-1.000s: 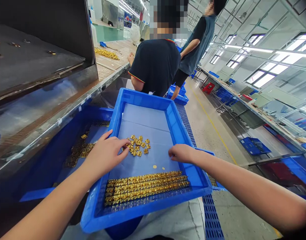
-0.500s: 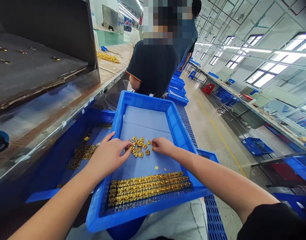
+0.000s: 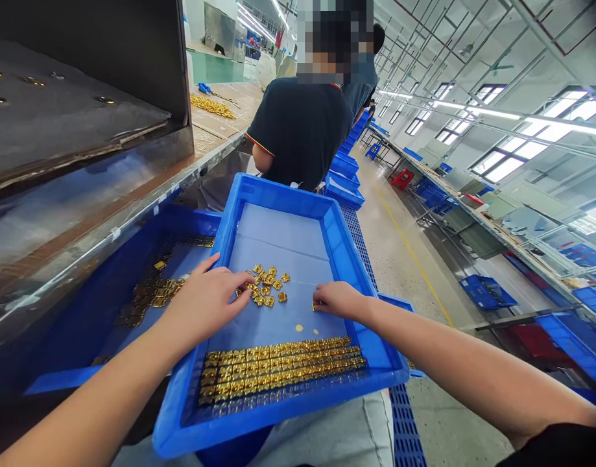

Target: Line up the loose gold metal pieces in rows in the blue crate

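Gold and shiny, the loose pieces (image 3: 266, 280) lie in a scattered cluster near the middle of the blue tray (image 3: 278, 414), turned various ways. The left hand (image 3: 213, 295) is the nearer to them: it reaches over the tray's left wall, thumb and forefinger apart, at the left edge of the cluster; whether a fingertip touches a piece I cannot tell. The right hand (image 3: 341, 299), just inside the tray's right wall, has its fingertips together, pinched on a held piece (image 3: 314, 307) that is mostly covered. From that hand, the rows of gold pieces (image 3: 278, 368) lie toward the tray's near wall and spread leftward, their long axis running across the tray, almost along that wall. Two pale spots (image 3: 299, 328) mark the tray floor between the cluster and the rows. Left of the tray, more gold pieces (image 3: 164, 297) lie in a blue bin (image 3: 195, 224). No brand, label or writing can be read on the tray or the pieces.
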A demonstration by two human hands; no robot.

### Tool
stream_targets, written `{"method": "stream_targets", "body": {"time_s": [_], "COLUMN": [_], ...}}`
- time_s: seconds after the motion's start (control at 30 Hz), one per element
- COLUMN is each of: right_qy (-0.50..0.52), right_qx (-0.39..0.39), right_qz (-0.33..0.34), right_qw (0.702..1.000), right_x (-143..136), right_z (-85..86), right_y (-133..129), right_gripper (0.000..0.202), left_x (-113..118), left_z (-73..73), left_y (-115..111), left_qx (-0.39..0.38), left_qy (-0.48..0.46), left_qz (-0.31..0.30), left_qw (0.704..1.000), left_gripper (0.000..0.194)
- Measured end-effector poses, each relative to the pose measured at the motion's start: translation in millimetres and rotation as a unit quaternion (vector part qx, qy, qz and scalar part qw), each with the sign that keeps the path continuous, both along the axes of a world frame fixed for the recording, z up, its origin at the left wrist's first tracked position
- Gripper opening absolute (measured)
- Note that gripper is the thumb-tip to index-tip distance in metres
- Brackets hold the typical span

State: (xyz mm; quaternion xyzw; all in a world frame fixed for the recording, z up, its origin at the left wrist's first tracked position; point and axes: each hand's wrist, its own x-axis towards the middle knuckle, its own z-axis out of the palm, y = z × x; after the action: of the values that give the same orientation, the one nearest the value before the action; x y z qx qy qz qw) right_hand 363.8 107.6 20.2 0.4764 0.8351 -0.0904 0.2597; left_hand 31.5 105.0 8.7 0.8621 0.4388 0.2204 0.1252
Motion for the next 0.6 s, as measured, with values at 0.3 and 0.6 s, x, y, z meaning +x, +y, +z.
{"method": "stream_targets", "body": {"time_s": [0.3,0.6], "right_qy": [-0.113,-0.142], "right_qx": [-0.063,-0.112], "right_qz": [0.143,0.161], "right_qw": [0.981,0.97], "right_x": [45.0,50.2], "right_z": [7.9,8.7], "right_y": [-22.4,-48.1], "right_gripper": [0.013,0.012], "left_x": [-0.7,-0.2], "left_z": [-5.8,-0.9], "left_y": [2.3,1.5], "left_qx": [0.006,-0.005], "left_qy": [0.001,-0.002], "left_qz": [-0.004,-0.009], "left_qw": [1.0,1.0], "left_gripper": [0.033,0.032]}}
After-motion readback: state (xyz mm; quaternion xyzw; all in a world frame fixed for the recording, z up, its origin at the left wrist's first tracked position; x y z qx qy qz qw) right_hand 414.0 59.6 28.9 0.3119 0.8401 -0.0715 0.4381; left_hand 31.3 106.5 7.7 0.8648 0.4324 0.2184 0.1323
